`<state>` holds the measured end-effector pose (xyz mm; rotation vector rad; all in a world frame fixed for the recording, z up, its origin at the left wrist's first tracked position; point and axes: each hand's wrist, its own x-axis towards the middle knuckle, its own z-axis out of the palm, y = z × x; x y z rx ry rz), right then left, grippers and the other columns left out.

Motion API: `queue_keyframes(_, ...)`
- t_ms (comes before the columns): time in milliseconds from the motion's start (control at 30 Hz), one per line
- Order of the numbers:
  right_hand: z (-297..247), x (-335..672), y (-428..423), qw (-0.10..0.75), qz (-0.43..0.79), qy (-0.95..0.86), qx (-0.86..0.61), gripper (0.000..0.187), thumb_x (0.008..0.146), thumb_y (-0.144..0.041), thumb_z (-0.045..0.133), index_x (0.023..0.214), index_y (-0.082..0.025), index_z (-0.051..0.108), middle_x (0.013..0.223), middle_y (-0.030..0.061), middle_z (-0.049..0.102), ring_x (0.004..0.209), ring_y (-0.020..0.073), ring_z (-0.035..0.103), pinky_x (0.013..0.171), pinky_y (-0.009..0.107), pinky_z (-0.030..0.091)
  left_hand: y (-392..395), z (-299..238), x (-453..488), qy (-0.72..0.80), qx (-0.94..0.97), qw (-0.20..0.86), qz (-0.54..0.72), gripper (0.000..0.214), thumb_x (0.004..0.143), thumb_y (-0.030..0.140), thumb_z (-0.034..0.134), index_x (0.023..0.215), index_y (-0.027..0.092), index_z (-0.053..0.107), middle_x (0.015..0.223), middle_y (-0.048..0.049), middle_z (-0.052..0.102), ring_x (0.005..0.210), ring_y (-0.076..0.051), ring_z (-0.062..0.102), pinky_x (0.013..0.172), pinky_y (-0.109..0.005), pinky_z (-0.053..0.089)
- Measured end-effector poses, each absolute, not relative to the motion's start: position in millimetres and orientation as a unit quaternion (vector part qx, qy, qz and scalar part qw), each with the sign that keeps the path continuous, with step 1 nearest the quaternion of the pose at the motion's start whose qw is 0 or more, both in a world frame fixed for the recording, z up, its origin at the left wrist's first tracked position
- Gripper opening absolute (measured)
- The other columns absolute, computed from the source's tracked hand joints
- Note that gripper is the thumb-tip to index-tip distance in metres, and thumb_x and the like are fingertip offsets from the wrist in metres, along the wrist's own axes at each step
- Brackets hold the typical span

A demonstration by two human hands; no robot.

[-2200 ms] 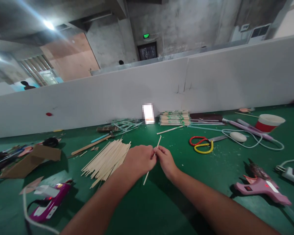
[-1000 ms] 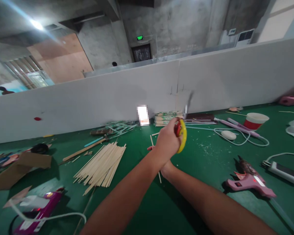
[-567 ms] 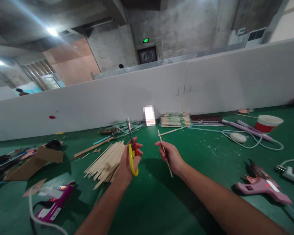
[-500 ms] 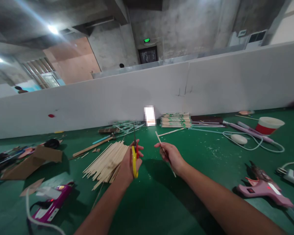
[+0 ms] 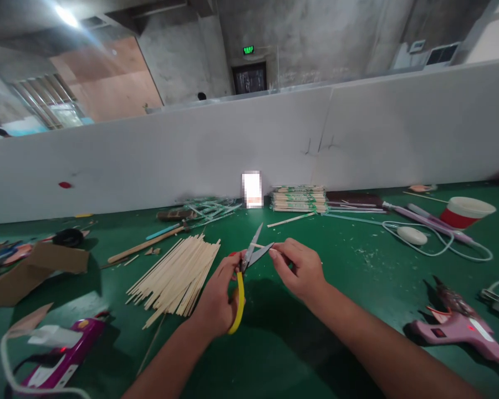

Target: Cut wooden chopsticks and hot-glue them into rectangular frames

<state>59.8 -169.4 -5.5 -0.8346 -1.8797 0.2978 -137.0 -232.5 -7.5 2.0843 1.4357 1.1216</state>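
yellow-and-red scissors (image 5: 244, 262): over the green table (image 5: 366, 310), held in front of the body, blades spread in a narrow v that points away and to the right.
left hand (image 5: 218, 299): clamped on the scissors' handles; the yellow loop shows plainly, only a little of the red one.
right hand (image 5: 301, 271): thumb and fingers pinched together on the thin wooden stick (image 5: 256, 245), just beside one blade tip.
blades and stick: half a second ago they were apart, the scissors pointing away and the stick slanting in the right hand; now the hands are nearer each other and the stick crosses between the spread blades, which looks like a cutting position, with no cut seen.
stick's look: pale, slim, straight in the short length that shows; the rest is hidden by the right hand. whether both blades touch it, i cannot tell.
loose stick pile (image 5: 178, 271): pale sticks fanned on the table, just beyond the left forearm.
wrapped stick bundles (image 5: 298, 199): stacked against the white panel (image 5: 183, 149), green print on the wrappers.
pink glue gun (image 5: 461, 330): lying right of the right forearm, its small red light lit.
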Motion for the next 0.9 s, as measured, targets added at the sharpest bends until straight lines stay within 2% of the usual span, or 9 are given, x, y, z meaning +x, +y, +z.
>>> queue_keyframes(233, 2.5, 55.9, -178.4, 0.496, 0.129, -0.797, -0.32, 0.024, 0.088, -0.026, 0.046, 0.074, -0.019, 0.063, 0.058, -0.0003, 0.049, 0.054, 0.0111, 0.045, 0.052, 0.025, 0.033, -234.9, -10.6, -135.2, 0.492, 0.722, 0.208, 0.439, 0.056, 0.062, 0.005, 0.055, 0.115, 0.023, 0.057, 0.117, -0.0087, 0.059, 0.113, -0.028, 0.053, 0.1, -0.046, 0.042)
queue_keyframes(433, 1.3, 55.2, -177.8, 0.474, 0.11, -0.806, -0.336, 0.025, 0.087, -0.028, 0.046, 0.073, -0.018, 0.064, 0.059, -0.0001, 0.05, 0.055, 0.0107, 0.046, 0.052, 0.024, 0.033, -235.1, -13.7, -132.9, 0.494, 0.737, 0.223, 0.404, 0.066, 0.06, 0.004, 0.053, 0.123, 0.023, 0.053, 0.125, -0.0092, 0.055, 0.115, -0.028, 0.052, 0.097, -0.044, 0.045)
queue_keyframes(533, 1.3, 54.7, -177.3, 0.47, 0.103, -0.803, -0.352, 0.026, 0.088, -0.03, 0.047, 0.075, -0.018, 0.066, 0.059, 0.0003, 0.051, 0.056, 0.0109, 0.047, 0.053, 0.024, 0.034, -236.9, -12.6, -128.6, 0.507, 0.72, 0.256, 0.399, 0.074, 0.058, 0.001, 0.05, 0.128, 0.023, 0.05, 0.123, -0.0081, 0.057, 0.1, -0.023, 0.059, 0.087, -0.039, 0.051)
queue_keyframes(633, 1.3, 54.2, -177.1, 0.466, 0.1, -0.801, -0.363, 0.026, 0.089, -0.031, 0.047, 0.079, -0.018, 0.067, 0.06, 0.0005, 0.052, 0.056, 0.0108, 0.047, 0.053, 0.024, 0.034, -238.0, -10.1, -125.1, 0.522, 0.688, 0.284, 0.416, 0.076, 0.054, -0.002, 0.046, 0.125, 0.024, 0.054, 0.114, -0.0056, 0.062, 0.084, -0.019, 0.061, 0.078, -0.035, 0.054)
queue_keyframes(733, 0.1, 53.9, -176.4, 0.462, 0.093, -0.802, -0.367, 0.027, 0.089, -0.032, 0.047, 0.079, -0.018, 0.068, 0.06, 0.0008, 0.053, 0.056, 0.0108, 0.048, 0.053, 0.024, 0.034, -237.5, -11.6, -125.8, 0.529, 0.664, 0.304, 0.432, 0.075, 0.053, -0.002, 0.048, 0.122, 0.026, 0.056, 0.114, -0.0043, 0.062, 0.082, -0.019, 0.061, 0.077, -0.034, 0.054)
queue_keyframes(900, -1.7, 53.6, -175.2, 0.462, 0.075, -0.803, -0.37, 0.028, 0.089, -0.032, 0.047, 0.079, -0.018, 0.068, 0.059, 0.0004, 0.052, 0.055, 0.0106, 0.048, 0.053, 0.024, 0.034, -236.4, -18.2, -128.1, 0.524, 0.659, 0.325, 0.43, 0.075, 0.056, 0.0, 0.049, 0.126, 0.027, 0.051, 0.115, -0.0045, 0.061, 0.083, -0.017, 0.06, 0.077, -0.032, 0.053)
